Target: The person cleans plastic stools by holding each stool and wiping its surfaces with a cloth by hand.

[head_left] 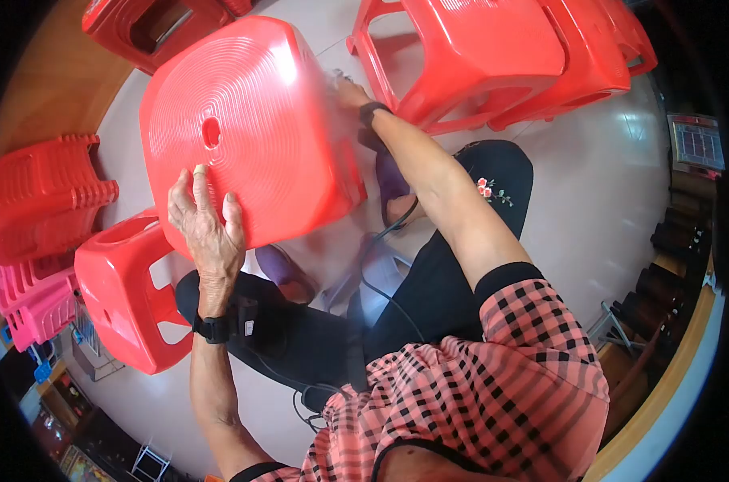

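In front of me stands a red plastic stool (256, 173) with a ringed top and a hole in its middle. My left hand (208, 221) lies on the near edge of that top, fingers spread, with a pale band round one fingertip. At the stool's right side is my right hand (350, 92), blurred and closed on a pale, crumpled cloth (338, 76). A second red stool (123, 297) stands left of my knee, apart from my hands.
Red stools (477, 48) stand at the upper right, another red stool (151, 28) at the upper left. Stacked red stools (47, 193) and pink stools (35, 297) are at the left. A cable (384, 293) crosses my lap. Shelving (678, 241) lines the right.
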Motion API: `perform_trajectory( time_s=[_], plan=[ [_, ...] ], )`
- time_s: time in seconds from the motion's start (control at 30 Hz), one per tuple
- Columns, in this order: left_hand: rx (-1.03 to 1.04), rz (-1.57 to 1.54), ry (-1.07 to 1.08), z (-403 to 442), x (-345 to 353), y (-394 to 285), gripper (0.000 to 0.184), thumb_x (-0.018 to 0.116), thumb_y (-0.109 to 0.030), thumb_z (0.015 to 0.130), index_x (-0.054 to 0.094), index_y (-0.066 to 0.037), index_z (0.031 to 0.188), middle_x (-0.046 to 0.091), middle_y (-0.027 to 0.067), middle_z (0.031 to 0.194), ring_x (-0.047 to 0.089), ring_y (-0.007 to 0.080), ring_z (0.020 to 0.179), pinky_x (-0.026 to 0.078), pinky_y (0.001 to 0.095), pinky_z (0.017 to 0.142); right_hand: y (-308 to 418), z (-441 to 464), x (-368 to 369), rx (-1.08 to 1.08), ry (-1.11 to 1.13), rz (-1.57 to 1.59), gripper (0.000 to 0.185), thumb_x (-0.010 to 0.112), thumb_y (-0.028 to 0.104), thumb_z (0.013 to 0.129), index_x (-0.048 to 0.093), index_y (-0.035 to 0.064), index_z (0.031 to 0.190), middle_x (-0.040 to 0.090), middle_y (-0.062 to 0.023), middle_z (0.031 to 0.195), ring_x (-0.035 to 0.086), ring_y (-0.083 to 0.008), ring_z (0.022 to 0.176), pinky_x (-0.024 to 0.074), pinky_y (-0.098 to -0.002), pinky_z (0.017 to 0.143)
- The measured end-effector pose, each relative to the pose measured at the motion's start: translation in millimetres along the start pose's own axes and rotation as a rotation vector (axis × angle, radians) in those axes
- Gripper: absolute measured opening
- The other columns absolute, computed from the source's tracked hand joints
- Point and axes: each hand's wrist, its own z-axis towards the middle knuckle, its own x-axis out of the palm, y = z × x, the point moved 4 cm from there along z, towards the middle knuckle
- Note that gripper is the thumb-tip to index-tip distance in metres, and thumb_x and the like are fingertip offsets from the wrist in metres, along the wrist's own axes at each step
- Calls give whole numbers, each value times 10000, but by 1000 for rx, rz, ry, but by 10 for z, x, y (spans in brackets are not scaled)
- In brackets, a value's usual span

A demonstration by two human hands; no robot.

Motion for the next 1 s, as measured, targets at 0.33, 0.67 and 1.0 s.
perform_trajectory(
  time_s=[0.33,0.67,1.0],
  plan=[
    [11,-16,-53,-5,24,15,545,596,-237,848,472,-36,1338,425,232,1333,371,396,1260,266,512,1070,216,-1581,57,204,458,-187,452,556,94,776,563,-76,1195,584,-273,1222,589,-363,1139,482,-443,943],
    [2,-38,-142,-19,60,80,521,599,-297,847,525,-24,1285,471,235,1270,427,389,1201,314,512,1041,162,-2683,301,343,664,57,184,489,75,887,617,20,1008,625,-114,971,616,-224,844,499,-356,758],
    [6,-40,-178,-31,86,135,528,620,-354,854,547,-47,1277,487,216,1276,450,376,1200,329,501,1037,1401,-3304,-319,893,711,1324,201,433,119,974,603,19,936,651,-116,847,659,-251,811,556,-412,763]
  ],
)
